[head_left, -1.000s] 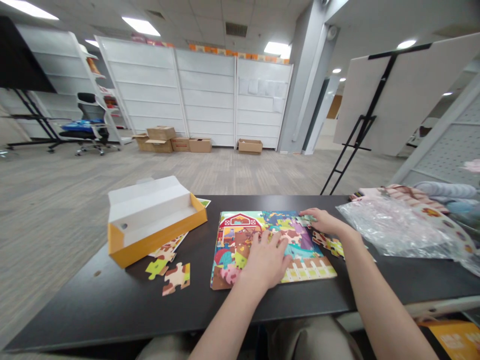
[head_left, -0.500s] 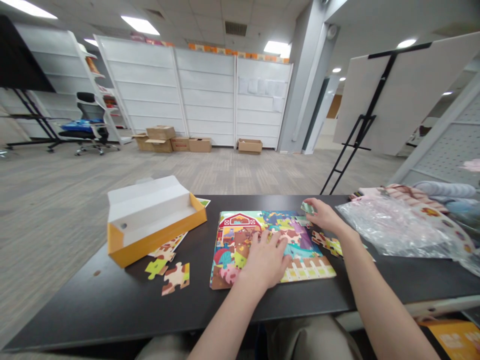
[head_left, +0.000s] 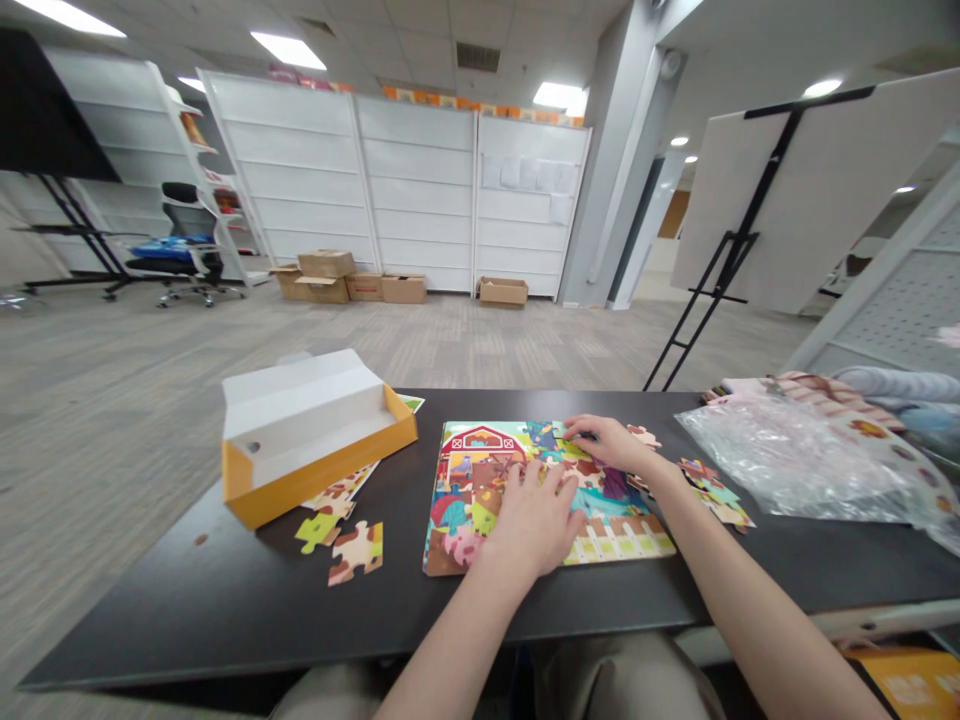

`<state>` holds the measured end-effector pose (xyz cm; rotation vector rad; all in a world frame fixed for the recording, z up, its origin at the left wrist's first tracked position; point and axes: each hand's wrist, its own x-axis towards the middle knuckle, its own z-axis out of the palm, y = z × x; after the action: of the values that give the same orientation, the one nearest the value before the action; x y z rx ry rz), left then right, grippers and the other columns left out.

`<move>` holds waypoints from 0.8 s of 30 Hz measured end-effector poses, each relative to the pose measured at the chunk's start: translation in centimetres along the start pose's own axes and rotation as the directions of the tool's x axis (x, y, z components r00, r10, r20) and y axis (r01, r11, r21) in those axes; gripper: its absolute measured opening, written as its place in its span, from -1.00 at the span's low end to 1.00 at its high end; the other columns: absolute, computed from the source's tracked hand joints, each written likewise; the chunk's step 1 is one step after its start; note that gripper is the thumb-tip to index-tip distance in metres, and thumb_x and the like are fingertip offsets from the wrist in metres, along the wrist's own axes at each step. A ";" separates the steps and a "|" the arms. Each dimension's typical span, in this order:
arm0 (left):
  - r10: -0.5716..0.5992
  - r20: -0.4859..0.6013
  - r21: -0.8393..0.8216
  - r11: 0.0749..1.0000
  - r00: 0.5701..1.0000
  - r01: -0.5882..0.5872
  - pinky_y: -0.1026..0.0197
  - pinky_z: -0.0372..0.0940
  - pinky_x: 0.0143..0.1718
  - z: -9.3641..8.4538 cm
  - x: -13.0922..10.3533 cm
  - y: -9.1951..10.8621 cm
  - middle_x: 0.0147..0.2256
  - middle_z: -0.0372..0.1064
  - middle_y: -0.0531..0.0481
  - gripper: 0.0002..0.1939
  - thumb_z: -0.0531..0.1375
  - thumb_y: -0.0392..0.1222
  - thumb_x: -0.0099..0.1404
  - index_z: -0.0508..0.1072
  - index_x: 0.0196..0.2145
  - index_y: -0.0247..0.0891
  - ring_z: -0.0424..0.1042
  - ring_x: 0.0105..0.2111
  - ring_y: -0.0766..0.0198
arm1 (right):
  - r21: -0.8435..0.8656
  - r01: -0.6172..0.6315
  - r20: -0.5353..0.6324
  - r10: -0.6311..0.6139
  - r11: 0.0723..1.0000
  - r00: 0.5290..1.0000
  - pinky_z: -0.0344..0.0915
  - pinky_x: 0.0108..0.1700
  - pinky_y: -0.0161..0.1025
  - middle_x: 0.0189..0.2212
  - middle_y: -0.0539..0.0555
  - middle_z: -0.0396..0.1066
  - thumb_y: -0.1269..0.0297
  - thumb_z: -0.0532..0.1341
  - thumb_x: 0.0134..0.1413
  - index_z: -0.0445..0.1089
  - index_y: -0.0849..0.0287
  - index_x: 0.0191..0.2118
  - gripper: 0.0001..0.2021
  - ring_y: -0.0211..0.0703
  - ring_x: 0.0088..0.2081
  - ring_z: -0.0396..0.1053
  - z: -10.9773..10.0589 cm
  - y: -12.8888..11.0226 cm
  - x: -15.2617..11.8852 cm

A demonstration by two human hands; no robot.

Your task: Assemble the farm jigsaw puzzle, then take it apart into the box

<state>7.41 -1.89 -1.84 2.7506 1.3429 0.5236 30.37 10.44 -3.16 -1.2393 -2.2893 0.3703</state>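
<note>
A farm jigsaw puzzle (head_left: 469, 470) with a red barn and a white fence lies on the black table. My left hand (head_left: 536, 515) rests flat on its middle, fingers spread. At the puzzle's upper right edge, my right hand (head_left: 607, 442) has its fingers bent down around a puzzle piece, mostly hidden under the fingertips. Loose puzzle pieces (head_left: 712, 492) lie in a cluster right of the puzzle, and one brown-and-cream piece (head_left: 643, 436) lies just beyond my right hand. Left of the puzzle are more pieces, among them a brown-and-cream piece (head_left: 356, 552) and a green one (head_left: 316, 530).
An open yellow box (head_left: 322, 470) with a white inside stands at the left, on some printed cards. Clear plastic packaging (head_left: 787, 460) and rolled fabrics (head_left: 892, 380) lie at the right. The table's front edge (head_left: 450, 645) runs close to my knees.
My right hand has moved left with the puzzle piece, from beyond the loose pieces to the puzzle's upper edge. My left hand stays put. The view has shifted slightly.
</note>
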 end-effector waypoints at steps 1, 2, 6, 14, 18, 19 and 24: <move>0.001 -0.001 -0.002 1.000 1.000 -0.001 -0.24 0.13 0.17 0.0 0.0 0.0 0.22 0.28 -0.11 -0.57 -0.05 0.03 0.48 0.29 0.20 -0.13 0.22 0.16 -0.11 | -0.010 0.002 0.000 -0.002 1.000 1.000 0.39 0.07 -0.13 -0.05 0.09 0.55 0.39 0.18 0.12 0.59 0.06 -0.25 -0.79 -0.05 -0.04 0.52 0.0 0.1 0.0; 0.000 -0.004 -0.003 1.000 1.000 0.000 -0.24 0.12 0.17 0.1 0.0 0.0 0.22 0.27 -0.11 -0.57 -0.05 0.03 0.48 0.28 0.20 -0.13 0.21 0.16 -0.11 | -0.022 0.003 -0.001 -0.003 1.000 1.000 0.39 0.06 -0.14 -0.06 0.09 0.55 0.40 0.18 0.12 0.59 0.06 -0.27 -0.78 -0.06 -0.05 0.52 0.0 0.1 0.1; -0.005 -0.014 -0.003 1.000 1.000 0.005 -0.25 0.13 0.16 0.2 0.0 0.0 0.19 0.30 -0.10 -0.56 -0.04 0.03 0.47 0.28 0.20 -0.13 0.22 0.14 -0.11 | -0.060 0.001 -0.017 -0.002 0.998 1.000 0.40 0.01 -0.19 -0.14 0.10 0.56 0.47 0.18 0.06 0.60 0.09 -0.36 -0.76 -0.09 -0.13 0.53 0.0 -0.7 0.4; -0.007 0.006 0.014 1.000 1.000 0.007 -0.23 0.11 0.18 -0.1 0.0 0.0 0.22 0.27 -0.10 -0.56 -0.05 0.04 0.48 0.27 0.21 -0.11 0.20 0.17 -0.10 | -0.153 -0.063 -0.028 0.060 0.986 0.998 0.36 -0.14 -0.27 -0.34 0.05 0.55 0.56 0.13 -0.03 0.58 0.13 -0.39 -0.71 -0.15 -0.30 0.49 0.3 -2.0 0.7; -0.001 -0.008 0.026 1.000 1.000 0.001 -0.22 0.11 0.17 0.1 -0.1 0.0 0.20 0.29 -0.09 -0.57 -0.05 0.04 0.48 0.28 0.20 -0.10 0.21 0.16 -0.09 | -0.224 -0.072 -0.036 0.065 0.972 0.997 0.33 -0.17 -0.28 -0.32 0.08 0.55 0.47 0.16 0.10 0.59 0.14 -0.29 -0.76 -0.14 -0.30 0.48 0.2 -2.2 0.7; -0.001 -0.011 0.029 1.000 1.000 0.001 -0.22 0.12 0.16 0.2 -0.1 0.0 0.20 0.29 -0.09 -0.57 -0.05 0.05 0.48 0.28 0.20 -0.11 0.21 0.16 -0.09 | -0.235 -0.066 -0.032 0.060 0.970 0.998 0.32 -0.18 -0.28 -0.32 0.08 0.55 0.43 0.16 0.12 0.59 0.15 -0.28 -0.77 -0.14 -0.31 0.48 0.1 -2.3 0.6; 0.000 -0.004 0.030 1.000 1.000 0.000 -0.23 0.13 0.15 0.2 -0.1 0.0 0.19 0.29 -0.09 -0.57 -0.05 0.04 0.48 0.27 0.20 -0.12 0.22 0.14 -0.09 | -0.239 -0.054 -0.016 0.052 0.970 0.999 0.33 -0.18 -0.27 -0.33 0.10 0.55 0.34 0.19 0.17 0.60 0.16 -0.29 -0.81 -0.13 -0.31 0.48 -0.1 -2.6 0.5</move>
<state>7.43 -1.91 -2.02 2.7743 1.3631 0.5137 28.41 9.40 -1.71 -1.4169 -2.3484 0.1071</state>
